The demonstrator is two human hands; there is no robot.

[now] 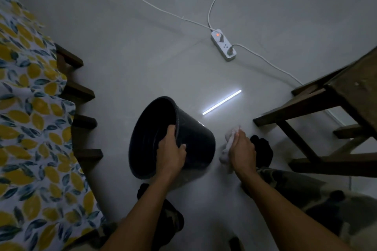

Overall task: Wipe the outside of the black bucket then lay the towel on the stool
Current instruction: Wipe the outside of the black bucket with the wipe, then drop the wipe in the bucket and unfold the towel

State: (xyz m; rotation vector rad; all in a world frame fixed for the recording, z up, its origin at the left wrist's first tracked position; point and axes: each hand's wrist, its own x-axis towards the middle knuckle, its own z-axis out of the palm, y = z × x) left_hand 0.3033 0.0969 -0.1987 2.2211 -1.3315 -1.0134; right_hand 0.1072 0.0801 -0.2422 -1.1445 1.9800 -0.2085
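On floor: black bucket [195, 140] tipped, mouth twd left, plain dark plastic, glossy. Left hand [170, 154] clamps rim. Right hand [241, 149] grips crumpled white towel [226, 149] beside bucket, near stool [336, 112].

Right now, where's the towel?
In the head view the towel is bunched in the right hand, low over the floor, just right of the tilted black bucket and left of the wooden stool.

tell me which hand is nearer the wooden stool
Right. The right hand, holding the white towel, is just beside the wooden stool. The left hand grips the black bucket rim, farther off.
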